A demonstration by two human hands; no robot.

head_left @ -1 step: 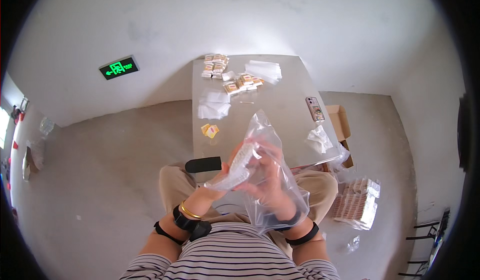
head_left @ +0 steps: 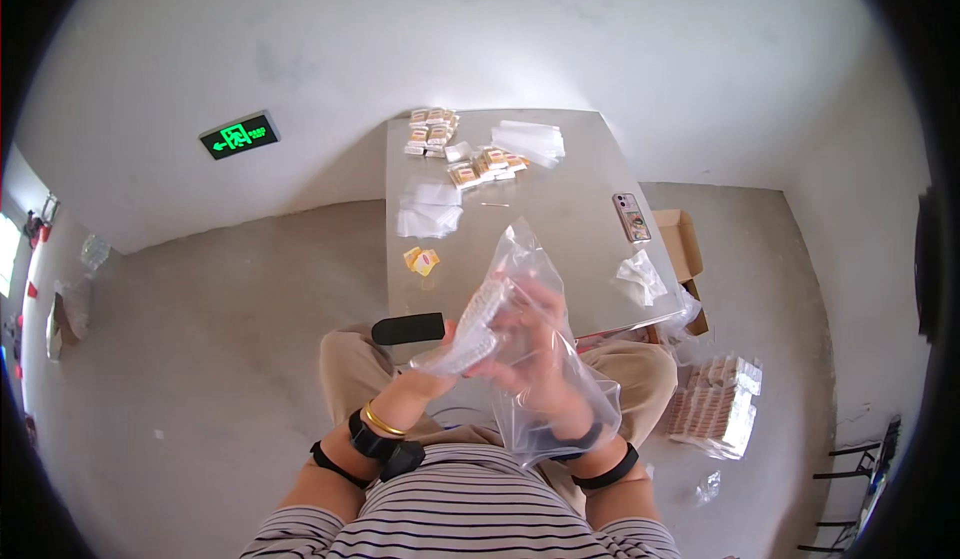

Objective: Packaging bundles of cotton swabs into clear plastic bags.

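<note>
Both hands meet over the near edge of the table, around a pack of small white pieces in clear plastic [head_left: 478, 327]; the exact kind of the pieces is too blurred to tell. My left hand [head_left: 432, 381] grips the pack from its left side, with most of its fingers hidden behind it. A large clear plastic bag [head_left: 560, 424] covers my right hand [head_left: 535, 344] and reaches down over the wrist. Through the film, the fingers of my right hand curl against the right side of the pack.
On the metal table [head_left: 570, 229] lie small labelled packs [head_left: 487, 166], flat clear bags [head_left: 430, 209], yellow cards [head_left: 421, 261], a phone [head_left: 631, 217] and crumpled white plastic [head_left: 640, 279]. A cardboard box [head_left: 680, 244] and a wrapped stack of packs [head_left: 715, 404] stand at the right.
The fingers shift slightly around the pack, and its plastic film settles a little. Everything on the table stays in place.
</note>
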